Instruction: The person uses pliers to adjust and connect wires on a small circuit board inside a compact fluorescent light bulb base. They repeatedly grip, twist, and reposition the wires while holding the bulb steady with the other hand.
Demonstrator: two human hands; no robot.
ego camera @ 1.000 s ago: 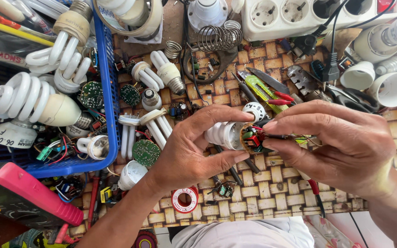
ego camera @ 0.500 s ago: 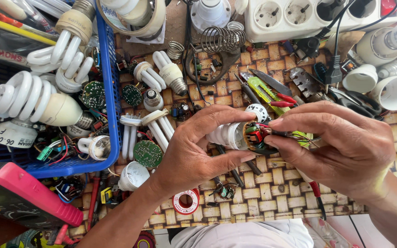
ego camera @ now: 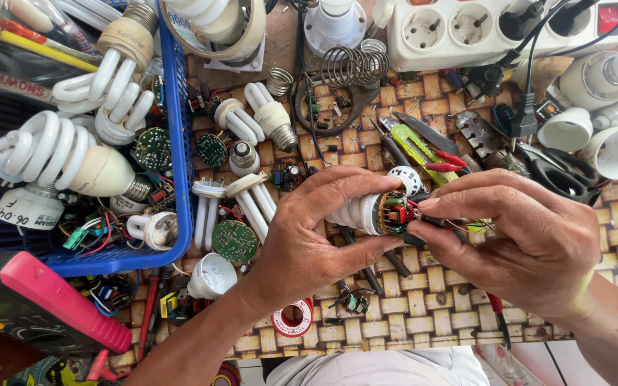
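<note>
plainly, the opened lamp base (ego camera: 366, 212) is a light, awkward piece: a white plastic shell with its small circuit board (ego camera: 393, 212) bared at the open end, thin red and dark leads trailing off it. i judge it stiff in the shell but fragile at the board and wires, so the safe hold is around the smooth plastic body, never on the components or the leads, which would likely bend or tear loose under a pull. the plastic looks smooth enough to turn in the grip.

the left hand (ego camera: 316, 229) is curled around that shell, thumb under and fingers over, closed on it firmly. the right hand (ego camera: 523, 243) is drawn into a pinch at the board end, thumb and forefinger tips closed on something thin right at the components; whether it is a wire or a slim tool i cannot tell.

the lamp base sits between both hands, held above the woven mat (ego camera: 423, 322). taking the lamp base as landmark: the blue basket (ego camera: 180, 143) of spiral bulbs lies well to its left, the white power strip (ego camera: 481, 28) well above it, the green-handled cutters (ego camera: 423, 154) just above it, and the solder reel (ego camera: 292, 318) below and slightly left.
</note>
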